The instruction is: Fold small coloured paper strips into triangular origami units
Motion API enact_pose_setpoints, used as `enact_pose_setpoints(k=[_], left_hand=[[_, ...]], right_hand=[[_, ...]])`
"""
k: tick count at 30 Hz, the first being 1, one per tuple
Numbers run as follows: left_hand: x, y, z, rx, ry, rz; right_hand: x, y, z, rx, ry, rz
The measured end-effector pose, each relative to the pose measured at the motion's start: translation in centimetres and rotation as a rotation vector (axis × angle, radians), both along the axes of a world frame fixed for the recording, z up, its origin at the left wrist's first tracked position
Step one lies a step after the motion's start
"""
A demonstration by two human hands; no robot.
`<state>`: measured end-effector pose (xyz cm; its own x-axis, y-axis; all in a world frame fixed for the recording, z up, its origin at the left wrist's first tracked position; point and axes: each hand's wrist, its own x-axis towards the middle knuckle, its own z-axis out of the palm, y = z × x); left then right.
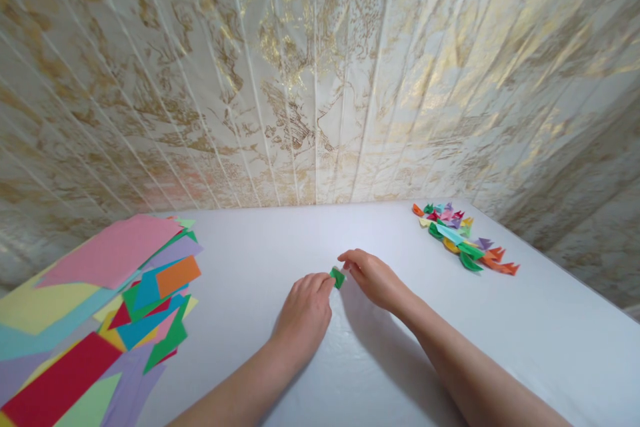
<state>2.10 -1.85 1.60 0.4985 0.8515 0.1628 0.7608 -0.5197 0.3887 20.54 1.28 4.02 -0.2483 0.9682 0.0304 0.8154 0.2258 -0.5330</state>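
Observation:
At the middle of the white table, a small folded piece of green paper [338, 277] sits between my two hands. My left hand [306, 303] is closed on its left edge, the fingertips pinching it. To the right of the paper, slightly raised, is my right hand [374, 277]. Its fingers are bent and apart, pointing left, with nothing visible in them. The fingertips look close to the paper's upper right side, and a narrow gap shows between them.
Coloured paper sheets and cut pieces, among them a pink sheet [120, 250] and a red rectangle [63, 380], are heaped at the left. Several folded paper shapes [470, 255] lie at the far right. Behind the table [240, 240] hangs a patterned curtain [300, 80].

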Motion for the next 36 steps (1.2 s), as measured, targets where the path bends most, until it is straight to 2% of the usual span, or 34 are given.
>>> enact_pose_setpoints(k=[2, 6, 11, 18, 24, 27, 30, 36], left_hand=[[0.0, 0.1, -0.1, 0.005, -0.004, -0.001], [0.0, 0.1, -0.2, 0.015, -0.026, 0.002], [-0.1, 0.2, -0.4, 0.005, -0.071, 0.016], [-0.2, 1.0, -0.5, -0.054, -0.281, 0.074], [-0.3, 1.8, -1.3, -0.178, -0.567, 0.2], [-0.2, 2.0, -1.5, -0.231, -0.667, 0.234], [0.0, 2.1, -1.3, -0.278, -0.768, 0.239], [0.1, 2.3, -1.0, -0.338, -0.927, 0.22]], right_hand=[[0.1, 0.3, -0.2, -0.022, 0.035, -0.045], [0.1, 0.5, -1.0, -0.068, 0.128, -0.047], [0.0, 1.0, -1.9, -0.144, 0.365, -0.038], [-0.9, 0.8, -1.9, -0.203, 0.657, 0.04], [-1.9, -0.1, -1.4, -0.183, 0.726, 0.117], [-2.3, -0.6, -0.8, -0.12, 0.702, 0.135], [-2.5, -0.9, -0.2, -0.043, 0.642, 0.164], [-2.5, -1.0, 0.2, -0.014, 0.613, 0.206]])
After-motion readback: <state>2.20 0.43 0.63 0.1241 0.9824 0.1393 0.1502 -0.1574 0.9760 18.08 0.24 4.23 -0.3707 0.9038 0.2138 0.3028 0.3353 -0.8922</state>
